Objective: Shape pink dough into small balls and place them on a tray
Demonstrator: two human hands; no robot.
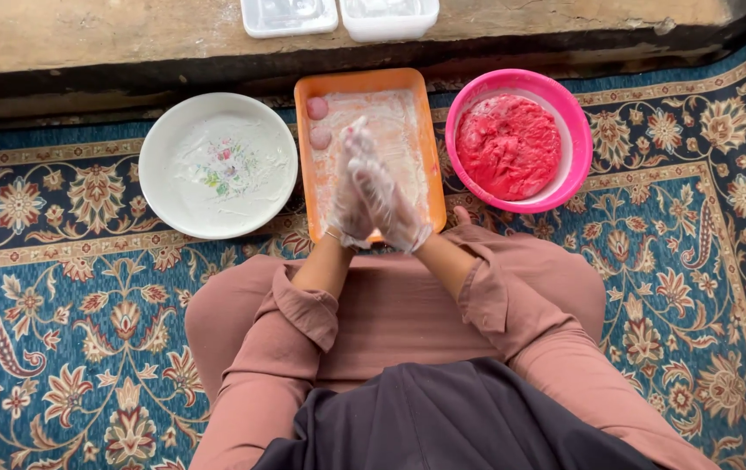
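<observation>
My left hand point(348, 202) and my right hand point(388, 198) wear thin clear plastic gloves and are pressed palm to palm above the near half of an orange rectangular tray point(431, 148). Whatever lies between the palms is hidden. The tray is dusted white, and two pink dough balls point(318, 108) sit along its far left side. A pink bowl point(575, 130) to the right of the tray holds a mound of red-pink dough point(508, 146). Left of the tray stands a white plate point(216, 165) with a floral centre and a coat of white powder.
I sit cross-legged on a blue patterned carpet point(68, 331); my knees frame the near side of the tray. A raised stone ledge point(103, 39) runs along the far edge, with two clear plastic containers point(289, 16) on it.
</observation>
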